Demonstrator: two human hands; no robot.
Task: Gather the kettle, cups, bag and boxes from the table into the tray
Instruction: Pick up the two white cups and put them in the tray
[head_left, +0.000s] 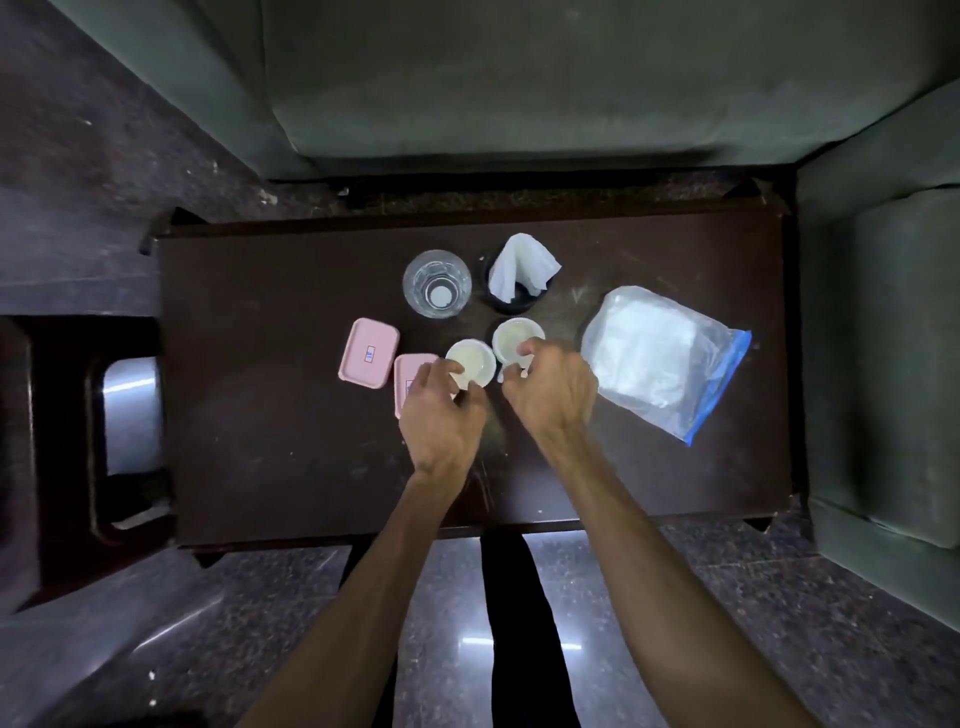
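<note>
Both arms extended forward, hands side by side.
Left hand (441, 410) and right hand (553, 389) are palm-down with fingers curled in a pinch (thumbs toward each other); forearms bare, converging slightly at the wrists.

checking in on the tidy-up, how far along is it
Nothing looks gathered yet; no loaded tray is visible. In hand: the left hand is on one white cup, the right hand on the other cup. Left on the table: two pink boxes, the bag. No kettle is clearly visible.
</note>
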